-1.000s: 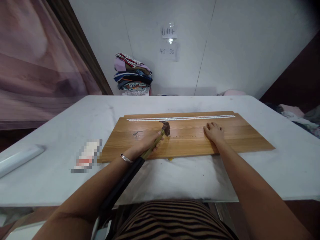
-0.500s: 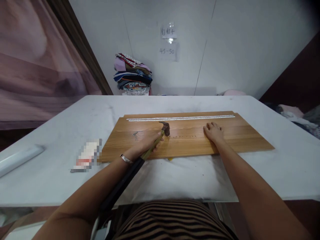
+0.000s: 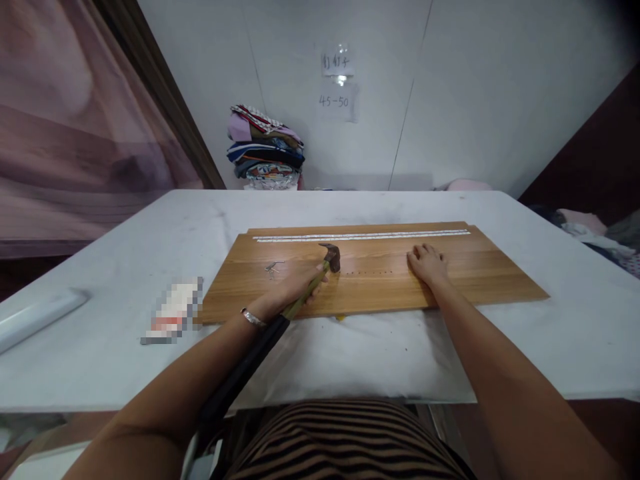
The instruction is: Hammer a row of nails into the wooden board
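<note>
A long wooden board (image 3: 480, 270) lies on the white table (image 3: 125, 267). My left hand (image 3: 293, 290) is closed round the handle of a hammer (image 3: 331, 257), gripped close to the head, which rests on the board at the left end of a row of small nails (image 3: 367, 273). The handle's black end runs back under my forearm. My right hand (image 3: 427, 263) lies flat on the board, fingers stretched out, just right of the nail row. A few loose nails (image 3: 271, 268) lie on the board to the left. A pale strip (image 3: 363, 236) runs along the board's far edge.
A blurred-out packet (image 3: 173, 312) lies on the table left of the board, and a white tube (image 3: 40, 317) sits at the far left edge. Folded clothes (image 3: 265, 150) are stacked against the back wall. More fabric (image 3: 595, 230) lies off the table's right side.
</note>
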A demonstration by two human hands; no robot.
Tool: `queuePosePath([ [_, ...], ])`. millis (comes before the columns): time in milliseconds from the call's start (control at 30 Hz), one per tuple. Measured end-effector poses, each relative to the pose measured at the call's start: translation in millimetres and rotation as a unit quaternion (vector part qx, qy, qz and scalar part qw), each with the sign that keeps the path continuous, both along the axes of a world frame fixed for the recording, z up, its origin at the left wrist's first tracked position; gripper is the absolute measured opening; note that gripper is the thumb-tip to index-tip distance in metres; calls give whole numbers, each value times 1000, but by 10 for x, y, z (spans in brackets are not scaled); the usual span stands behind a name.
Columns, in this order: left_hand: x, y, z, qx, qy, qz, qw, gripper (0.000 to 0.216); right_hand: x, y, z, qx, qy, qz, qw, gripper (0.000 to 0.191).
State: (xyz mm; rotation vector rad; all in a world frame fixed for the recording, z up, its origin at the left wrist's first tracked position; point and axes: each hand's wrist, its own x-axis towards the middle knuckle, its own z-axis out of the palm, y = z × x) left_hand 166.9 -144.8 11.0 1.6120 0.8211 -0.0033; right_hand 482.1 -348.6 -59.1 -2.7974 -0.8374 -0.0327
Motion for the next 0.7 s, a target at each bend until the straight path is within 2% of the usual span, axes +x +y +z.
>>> queuePosePath([
  [133, 6, 22, -3, -1, -25, -5, 1000, 54, -5, -1, -1, 6, -5, 3, 1000, 43],
  [333, 8, 31, -60, 10, -12, -4, 1000, 53, -15, 2, 21, 5, 0, 4, 1000, 44],
  [567, 4, 14, 3, -15, -23, 3, 1000, 48, -10, -1, 5, 9, -4, 5, 1000, 44],
  [700, 10, -3, 12, 7, -28, 12, 999, 48, -7, -1, -5, 10, -11, 5, 1000, 44],
])
